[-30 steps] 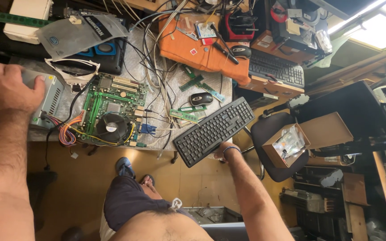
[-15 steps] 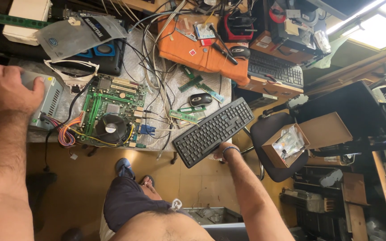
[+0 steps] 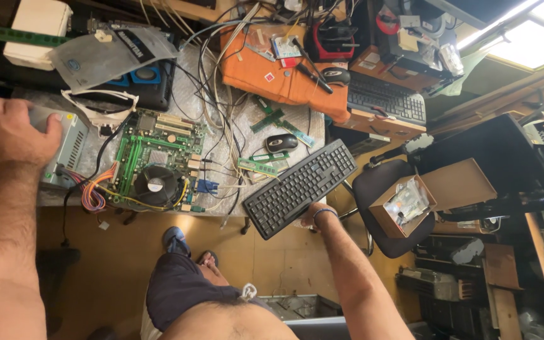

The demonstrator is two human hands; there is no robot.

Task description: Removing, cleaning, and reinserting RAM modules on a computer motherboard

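The right hand (image 3: 313, 217) holds a black keyboard (image 3: 300, 187) from below at its near long edge. The fingers are hidden under the board, so only the knuckles and a thin wristband show; they seem closed on the edge. The keyboard hangs tilted past the front edge of the worktop (image 3: 221, 189), partly above the floor.

The left hand (image 3: 17, 132) lies flat on top of a grey power supply unit (image 3: 64, 148) at the left end of the worktop, fingers together and curled over its far edge. A bundle of coloured wires runs from this unit to the green motherboard (image 3: 155, 160) just beside it, which carries one round black cooling fan (image 3: 155, 186).

I count two keyboards: the held one and a second black keyboard (image 3: 388, 97) farther back. There are two mice: one black mouse (image 3: 281, 142) near the held keyboard and another mouse (image 3: 336, 76) on the orange cloth (image 3: 266, 79). Several green memory sticks (image 3: 258, 166) lie between them. One office chair (image 3: 379, 189) carries one open cardboard box (image 3: 454, 186).
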